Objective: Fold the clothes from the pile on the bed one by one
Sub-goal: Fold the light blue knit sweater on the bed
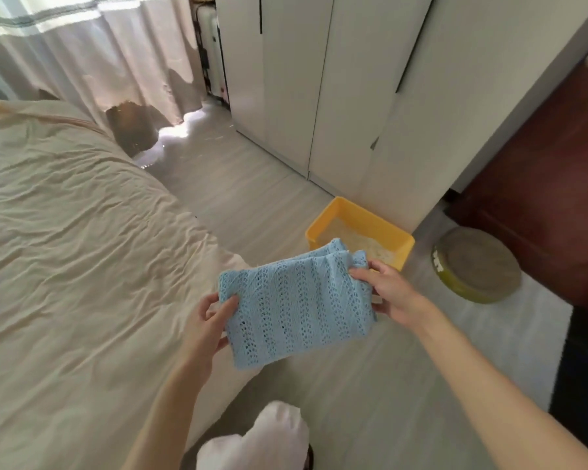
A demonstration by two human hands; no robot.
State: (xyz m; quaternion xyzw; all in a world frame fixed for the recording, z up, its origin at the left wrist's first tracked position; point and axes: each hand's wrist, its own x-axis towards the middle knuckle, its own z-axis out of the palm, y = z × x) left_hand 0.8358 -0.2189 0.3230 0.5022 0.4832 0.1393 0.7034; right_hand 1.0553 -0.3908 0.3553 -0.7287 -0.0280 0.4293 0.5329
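A light blue knitted garment (296, 303) with an openwork pattern is folded into a compact rectangle and held in the air beyond the bed's corner, above the floor. My left hand (211, 323) pinches its left edge with thumb on top. My right hand (391, 293) grips its right edge, fingers curled round the folded layers. The bed (65, 266) with a wrinkled cream cover fills the left side; no pile of clothes shows on the visible part of it.
A yellow plastic box (398, 235) with pale contents stands on the floor against the white wardrobe (319, 96). A round green-rimmed pad (476, 266) lies to its right by a dark red door (550, 184). Curtains (99, 62) hang behind the bed.
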